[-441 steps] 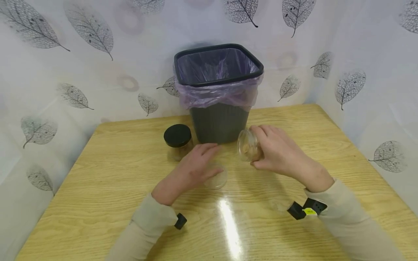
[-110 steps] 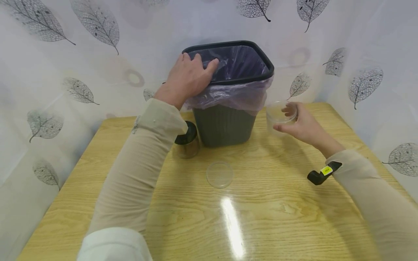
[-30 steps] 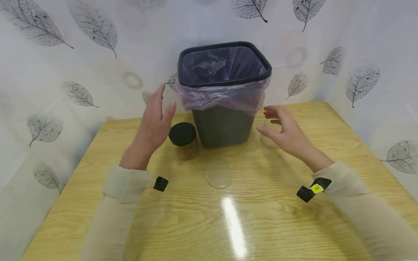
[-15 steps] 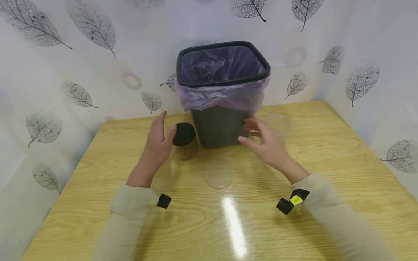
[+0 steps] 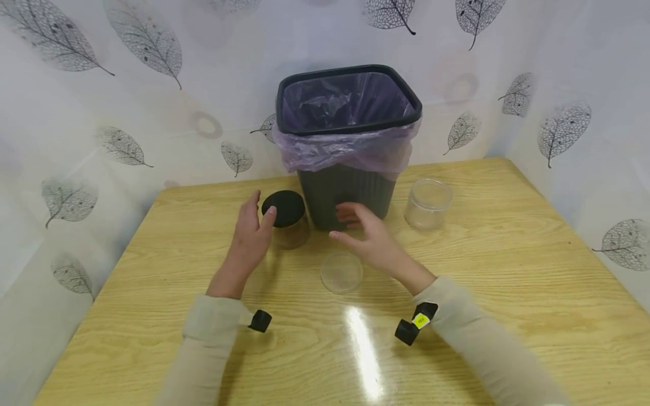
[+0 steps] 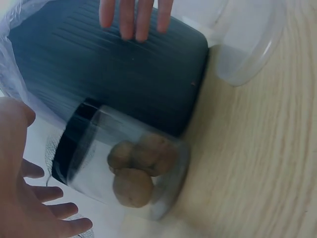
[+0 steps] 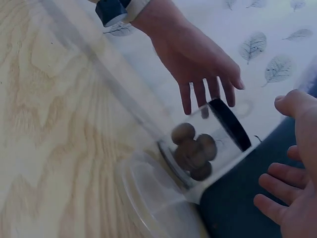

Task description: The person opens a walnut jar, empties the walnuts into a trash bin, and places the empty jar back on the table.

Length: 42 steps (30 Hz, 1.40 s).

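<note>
A clear jar with a black lid [image 5: 284, 210] stands upright against the bin's left side; several round brown nut-like things [image 6: 132, 187] show through its wall. My left hand [image 5: 246, 242] is beside this jar, fingers spread along its left side, and the thumb overlaps the lid in the head view. In the left wrist view a gap shows between thumb and lid. My right hand [image 5: 373, 242] is in front of the bin, fingers loosely bent with nothing in them, pointing towards the jar. A flat clear disc-shaped lid [image 5: 341, 273] lies on the table just below that hand.
A dark grey bin [image 5: 345, 194] lined with a purple plastic bag [image 5: 345, 152] stands at the back centre of the wooden table [image 5: 508, 270]. To its right is an open clear jar [image 5: 429, 204]. A leaf-patterned curtain [image 5: 203, 67] hangs behind the table.
My right hand has let go of the open clear jar right of the bin and moved left. My left hand has come down from the bin's opening to the black-lidded jar.
</note>
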### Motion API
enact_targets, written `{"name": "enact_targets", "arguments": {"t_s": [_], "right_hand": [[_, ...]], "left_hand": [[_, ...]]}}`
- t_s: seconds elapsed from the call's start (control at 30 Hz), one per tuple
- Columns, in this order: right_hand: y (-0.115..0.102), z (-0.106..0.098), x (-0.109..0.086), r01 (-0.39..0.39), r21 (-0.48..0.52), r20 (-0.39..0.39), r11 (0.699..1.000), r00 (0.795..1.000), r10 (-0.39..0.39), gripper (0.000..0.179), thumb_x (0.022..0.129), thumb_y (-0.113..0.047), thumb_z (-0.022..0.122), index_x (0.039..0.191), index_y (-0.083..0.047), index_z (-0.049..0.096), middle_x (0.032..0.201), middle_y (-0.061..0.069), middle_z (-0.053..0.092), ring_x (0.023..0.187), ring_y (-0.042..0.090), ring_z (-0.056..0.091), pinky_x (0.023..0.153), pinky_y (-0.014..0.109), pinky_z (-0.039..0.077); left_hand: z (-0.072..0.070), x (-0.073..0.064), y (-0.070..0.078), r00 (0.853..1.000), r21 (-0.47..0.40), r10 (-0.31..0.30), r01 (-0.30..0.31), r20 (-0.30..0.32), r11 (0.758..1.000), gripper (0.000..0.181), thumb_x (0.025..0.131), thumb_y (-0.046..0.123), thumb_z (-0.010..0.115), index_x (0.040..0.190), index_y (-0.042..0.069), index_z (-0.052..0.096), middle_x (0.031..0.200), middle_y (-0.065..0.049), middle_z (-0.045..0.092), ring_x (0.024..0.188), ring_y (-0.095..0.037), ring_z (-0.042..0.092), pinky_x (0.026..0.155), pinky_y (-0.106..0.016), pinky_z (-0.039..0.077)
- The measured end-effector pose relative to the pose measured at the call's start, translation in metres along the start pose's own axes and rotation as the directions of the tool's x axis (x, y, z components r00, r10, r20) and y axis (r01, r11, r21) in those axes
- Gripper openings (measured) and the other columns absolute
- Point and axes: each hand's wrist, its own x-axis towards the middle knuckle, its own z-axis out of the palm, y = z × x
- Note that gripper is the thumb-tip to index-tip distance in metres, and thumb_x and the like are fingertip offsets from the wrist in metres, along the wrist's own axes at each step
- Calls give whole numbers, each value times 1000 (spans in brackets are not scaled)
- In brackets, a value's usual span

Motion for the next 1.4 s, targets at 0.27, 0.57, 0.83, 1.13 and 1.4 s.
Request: {"name": "enact_targets", "arguments": {"t_s": [0.27,0.57,0.83,1.13,1.4], "right_hand": [[-2,35,12,-28,-36,22,999,999,28,53,91,-16,72,134,5,50,129,24,59,120,34,58,105,46,48],[5,60,18,-83,-124,88,989,992,94,65,93,-25,71,142,7,43,134,24,55,124,38,55,108,48,45],[6,72,18,-102,-212,56,972,992,116,67,92,-29,71,144,4,44,136,22,54,127,36,53,108,47,44],[8,75,23,-132,-244,34,961,989,145,63,91,-30,72,141,2,49,131,18,57,118,32,58,102,43,49],[8,78,27,-157,-263,50,952,983,176,64,90,-33,74,139,0,50,131,18,58,122,32,57,106,44,46]], "left_hand": [[8,-2,-5,997,-64,-77,78,10,995,68,106,39,37,158,2,13,163,-22,18,148,-38,26,120,-53,27],[10,-4,-8,996,-124,-91,92,11,988,63,108,36,34,157,0,18,161,-22,23,148,-36,29,121,-49,27],[11,-5,-12,997,-166,-73,72,-4,983,55,108,32,35,154,3,26,157,-18,34,145,-32,36,119,-47,32],[11,-10,-14,989,-125,-145,142,-17,982,61,106,42,34,151,0,33,147,-23,40,133,-36,44,111,-51,40],[13,-14,-14,971,-197,-235,237,32,951,64,104,51,35,150,8,25,155,-21,37,144,-34,38,116,-51,35]]}}
